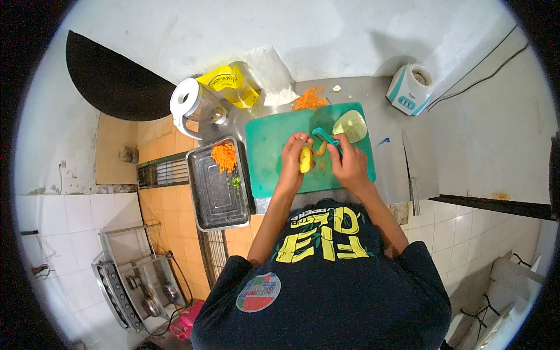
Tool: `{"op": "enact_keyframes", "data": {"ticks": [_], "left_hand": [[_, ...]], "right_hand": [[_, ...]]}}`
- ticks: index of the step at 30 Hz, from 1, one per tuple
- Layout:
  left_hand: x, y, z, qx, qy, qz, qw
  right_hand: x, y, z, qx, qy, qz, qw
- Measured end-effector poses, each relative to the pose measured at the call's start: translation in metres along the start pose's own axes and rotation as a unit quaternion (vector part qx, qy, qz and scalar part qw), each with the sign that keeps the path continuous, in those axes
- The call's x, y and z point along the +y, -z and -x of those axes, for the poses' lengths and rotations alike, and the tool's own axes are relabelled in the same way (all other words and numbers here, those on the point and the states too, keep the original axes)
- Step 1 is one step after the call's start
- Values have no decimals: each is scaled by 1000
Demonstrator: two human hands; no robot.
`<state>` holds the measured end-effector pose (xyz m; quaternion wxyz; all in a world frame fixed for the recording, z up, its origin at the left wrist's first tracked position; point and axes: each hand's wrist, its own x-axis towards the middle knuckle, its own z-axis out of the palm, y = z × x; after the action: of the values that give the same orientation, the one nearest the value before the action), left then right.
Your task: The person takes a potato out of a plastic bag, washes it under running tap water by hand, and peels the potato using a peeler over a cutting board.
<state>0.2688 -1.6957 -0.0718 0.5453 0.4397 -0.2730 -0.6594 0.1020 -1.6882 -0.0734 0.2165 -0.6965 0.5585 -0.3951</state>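
Note:
My left hand [294,156] is closed around a potato [305,160] whose visible side is peeled and yellow. In my right hand [350,165] is a teal peeler [324,136], its head pointing up and left, a little apart from the potato. Both hands are over a green cutting board [265,146]. Strips of potato peel [320,150] lie on the board between my hands. A pale green piece of vegetable, perhaps cabbage [350,125], rests at the board's upper right, just beyond my right hand.
Left of the board stands a metal tray [204,195] holding shredded carrot [224,158] and chopped greens [236,182]. Behind are a blender jug [198,105], a yellow oil pouch [227,81] and carrot peelings [309,99]. A knife [411,175] and blender base [410,89] sit right.

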Motion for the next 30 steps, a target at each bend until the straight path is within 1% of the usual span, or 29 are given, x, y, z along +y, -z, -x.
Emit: {"op": "enact_keyframes", "data": {"ticks": [4, 8, 13, 16, 19, 22, 25, 28, 30], "left_hand": [[-7, 8, -7, 83, -2, -3, 997], [-21, 31, -18, 63, -15, 22, 998], [-11, 16, -13, 58, -28, 21, 998], [-13, 14, -13, 40, -31, 14, 999], [-14, 15, -14, 19, -28, 15, 999], [-8, 6, -7, 8, -14, 41, 999], [0, 0, -3, -6, 37, 137, 990], [-8, 0, -4, -57, -28, 71, 995], [-11, -2, -4, -43, -85, -60, 994]], "right_hand": [[-4, 5, -2, -44, -40, -20, 998], [2, 3, -3, -42, -37, -20, 998], [0, 5, -3, -51, -51, -29, 997], [5, 2, -2, -63, -31, -34, 997], [4, 3, -1, -87, -45, -74, 992], [6, 1, 2, -83, 5, -96, 992], [8, -3, 2, -128, -16, -106, 986], [2, 3, 0, -130, -26, -131, 983], [1, 3, 0, -122, -11, -126, 984]]}}
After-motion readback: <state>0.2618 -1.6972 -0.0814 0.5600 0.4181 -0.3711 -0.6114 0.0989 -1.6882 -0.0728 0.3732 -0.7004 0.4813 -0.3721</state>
